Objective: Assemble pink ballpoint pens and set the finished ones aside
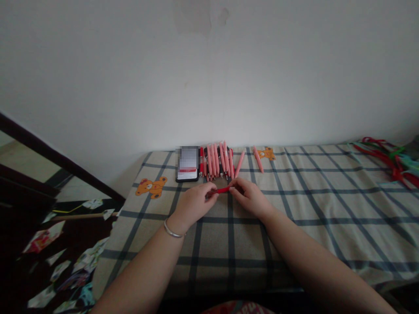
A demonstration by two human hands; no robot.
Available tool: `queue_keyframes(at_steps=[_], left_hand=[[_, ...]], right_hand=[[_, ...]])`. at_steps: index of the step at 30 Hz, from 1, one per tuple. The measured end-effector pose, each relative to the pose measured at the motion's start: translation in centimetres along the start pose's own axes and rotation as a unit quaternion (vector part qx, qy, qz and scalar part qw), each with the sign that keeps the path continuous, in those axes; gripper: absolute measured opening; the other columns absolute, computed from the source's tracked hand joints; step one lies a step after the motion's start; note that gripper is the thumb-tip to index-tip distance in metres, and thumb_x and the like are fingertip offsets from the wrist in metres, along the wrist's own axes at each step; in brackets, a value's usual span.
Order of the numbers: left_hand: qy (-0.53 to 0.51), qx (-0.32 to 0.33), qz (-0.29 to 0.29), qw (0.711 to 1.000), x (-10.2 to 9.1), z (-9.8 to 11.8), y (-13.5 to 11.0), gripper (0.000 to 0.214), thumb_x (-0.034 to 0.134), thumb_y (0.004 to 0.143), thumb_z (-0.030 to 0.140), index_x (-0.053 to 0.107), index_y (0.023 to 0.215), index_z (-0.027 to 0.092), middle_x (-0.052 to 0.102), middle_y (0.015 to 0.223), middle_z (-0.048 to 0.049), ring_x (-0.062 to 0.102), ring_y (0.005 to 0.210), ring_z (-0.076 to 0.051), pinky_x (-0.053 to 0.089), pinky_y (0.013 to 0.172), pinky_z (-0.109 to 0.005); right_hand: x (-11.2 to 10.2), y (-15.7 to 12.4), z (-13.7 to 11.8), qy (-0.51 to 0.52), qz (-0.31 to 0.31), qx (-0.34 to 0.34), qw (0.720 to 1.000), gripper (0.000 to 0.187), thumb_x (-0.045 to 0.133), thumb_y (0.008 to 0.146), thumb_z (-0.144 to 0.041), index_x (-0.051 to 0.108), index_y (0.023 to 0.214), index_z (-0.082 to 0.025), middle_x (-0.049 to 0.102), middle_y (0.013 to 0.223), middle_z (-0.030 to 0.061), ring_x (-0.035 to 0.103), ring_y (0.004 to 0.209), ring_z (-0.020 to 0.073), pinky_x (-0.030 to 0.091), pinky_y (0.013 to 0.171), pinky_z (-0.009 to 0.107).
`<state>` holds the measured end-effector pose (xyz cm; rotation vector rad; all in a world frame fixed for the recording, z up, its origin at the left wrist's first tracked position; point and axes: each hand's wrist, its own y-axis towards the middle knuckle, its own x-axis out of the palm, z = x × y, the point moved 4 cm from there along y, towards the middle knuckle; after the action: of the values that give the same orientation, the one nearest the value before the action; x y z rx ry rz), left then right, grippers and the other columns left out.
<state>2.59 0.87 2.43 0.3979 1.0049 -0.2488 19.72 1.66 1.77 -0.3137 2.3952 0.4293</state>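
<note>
A red pen [223,190] lies level between my two hands, just above the checked cloth [212,231]. My left hand [200,196], with a silver bangle at the wrist, is closed on the pen's left end. Fingers of my right hand [248,196] pinch its other end; the tips are partly hidden. Just beyond my hands is a row of pink and red pens [216,160], several of them with dark parts. One pink pen [240,163] leans apart at the row's right side, and another pink pen [258,158] lies farther right.
A phone [187,163] with a lit screen lies left of the pen row. A white wall [209,87] rises behind the cloth. Red and green strips [389,161] are heaped at the far right. Scraps and wrappers [65,266] lie below the left edge, near a dark rail [59,152].
</note>
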Motion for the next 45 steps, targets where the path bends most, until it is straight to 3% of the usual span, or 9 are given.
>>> queue_keyframes(at_steps=[14, 27, 34, 45], left_hand=[[0.001, 0.020, 0.007, 1.000, -0.15, 0.39, -0.09, 0.012, 0.051, 0.084, 0.029, 0.058, 0.091, 0.023, 0.066, 0.085, 0.0017, 0.059, 0.070, -0.013, 0.039, 0.060, -0.023], [0.026, 0.027, 0.000, 0.999, -0.27, 0.53, -0.05, 0.012, 0.049, 0.085, 0.028, 0.059, 0.089, 0.022, 0.066, 0.083, 0.0007, 0.059, 0.072, -0.013, 0.039, 0.061, -0.024], [0.021, 0.011, 0.003, 1.000, -0.16, 0.24, -0.03, 0.014, 0.049, 0.085, 0.030, 0.059, 0.093, 0.023, 0.066, 0.084, 0.0009, 0.059, 0.071, -0.014, 0.039, 0.059, -0.024], [0.022, 0.003, 0.004, 1.000, -0.12, 0.21, -0.04, 0.015, 0.049, 0.085, 0.030, 0.059, 0.093, 0.023, 0.067, 0.085, 0.0005, 0.061, 0.071, -0.014, 0.038, 0.056, -0.024]], right_hand=[[-0.03, 0.00, 0.19, -0.027, 0.015, 0.010, 0.999, 0.018, 0.044, 0.088, -0.032, 0.051, 0.075, -0.020, 0.057, 0.069, -0.0001, 0.051, 0.064, 0.0139, 0.037, 0.060, 0.024], [0.18, 0.17, 0.39, -0.046, -0.007, 0.000, 0.999, 0.028, 0.039, 0.089, -0.033, 0.051, 0.068, -0.020, 0.056, 0.065, 0.0003, 0.051, 0.063, 0.0145, 0.036, 0.059, 0.025], [-0.03, -0.15, -0.15, 0.023, 0.000, -0.008, 1.000, 0.016, 0.045, 0.087, -0.032, 0.054, 0.094, -0.020, 0.060, 0.075, 0.0008, 0.054, 0.067, 0.0138, 0.040, 0.061, 0.024], [0.08, -0.21, 0.05, 0.019, 0.004, 0.003, 1.000, 0.013, 0.048, 0.083, -0.025, 0.054, 0.094, -0.020, 0.056, 0.069, -0.0013, 0.051, 0.060, 0.0126, 0.039, 0.056, 0.024]])
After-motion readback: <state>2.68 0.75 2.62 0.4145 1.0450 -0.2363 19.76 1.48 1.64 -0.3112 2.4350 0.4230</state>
